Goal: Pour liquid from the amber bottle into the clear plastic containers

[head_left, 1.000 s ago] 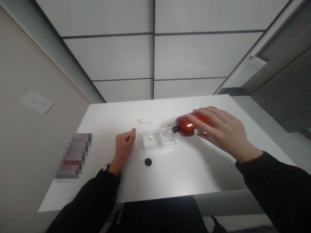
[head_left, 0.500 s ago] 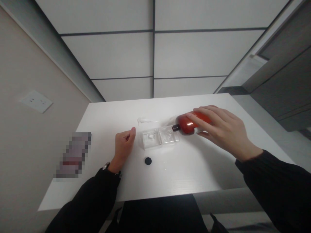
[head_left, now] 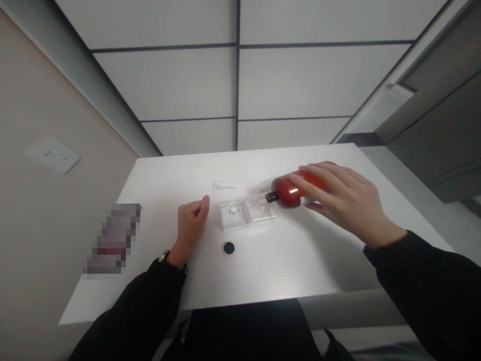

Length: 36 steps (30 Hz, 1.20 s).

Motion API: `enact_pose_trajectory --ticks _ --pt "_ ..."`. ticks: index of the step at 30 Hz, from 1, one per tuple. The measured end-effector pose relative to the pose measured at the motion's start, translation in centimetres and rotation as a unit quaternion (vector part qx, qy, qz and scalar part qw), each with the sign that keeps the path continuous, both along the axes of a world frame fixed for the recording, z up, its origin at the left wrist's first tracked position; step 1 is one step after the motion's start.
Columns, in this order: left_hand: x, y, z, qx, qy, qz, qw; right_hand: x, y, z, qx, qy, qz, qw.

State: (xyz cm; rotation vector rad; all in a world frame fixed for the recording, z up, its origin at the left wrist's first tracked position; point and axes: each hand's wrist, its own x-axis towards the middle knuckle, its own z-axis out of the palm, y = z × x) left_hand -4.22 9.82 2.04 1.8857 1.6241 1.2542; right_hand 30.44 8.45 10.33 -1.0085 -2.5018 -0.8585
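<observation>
My right hand point(head_left: 343, 198) is wrapped round a reddish-brown bottle point(head_left: 291, 191), tipped nearly onto its side. The bottle's dark, uncapped neck points left, over the right half of a clear plastic case point(head_left: 235, 219). That case has two square halves; a small round shape shows in the left one. Whether liquid leaves the neck I cannot tell. Beside the case on the left, my left hand point(head_left: 192, 220) rests as a fist, thumb uppermost, with nothing visible in it. A round black cap point(head_left: 229, 247) lies in front of the case.
Behind the case lies a slim translucent piece, perhaps a dropper point(head_left: 227, 186). A blurred-out flat object point(head_left: 114, 238) sits at the left edge of the white table point(head_left: 263, 281). White panels point(head_left: 293, 80) rise behind, and a wall with a socket plate point(head_left: 55, 155) stands left.
Both hands, the bottle and the case keep their places. Only a very slight upward shift of the tabletop items in view is visible.
</observation>
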Motion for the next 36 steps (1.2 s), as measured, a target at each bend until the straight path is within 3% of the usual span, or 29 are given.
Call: enact_pose_trajectory --ticks 4,10,14,19,24,36 --pt "0.1 -0.2 1.0 0.049 0.023 -0.02 0.998 -0.1 0.0 0.1 0.0 -0.003 0.003 1.0" --pt "1.4 -1.1 3.4 0.124 0.138 -0.194 0.963 0.2 -0.1 0.0 -0.007 -0.008 -0.005 1.0" --pt "2.6 -1.3 4.5 0.129 0.209 -0.249 0.937 0.4 -0.1 -0.1 -0.019 0.0 -0.011 1.0" --pt "3.4 -0.8 5.1 0.126 0.303 -0.263 0.907 0.4 0.0 -0.3 -0.015 0.003 -0.005 1.0" --pt "3.9 -0.4 4.8 0.128 0.334 -0.268 0.894 0.4 0.2 -0.3 -0.006 0.004 0.006 1.0" --pt "2.9 -0.4 5.7 0.169 0.236 -0.208 0.934 0.3 0.1 -0.1 -0.005 -0.005 -0.002 1.0"
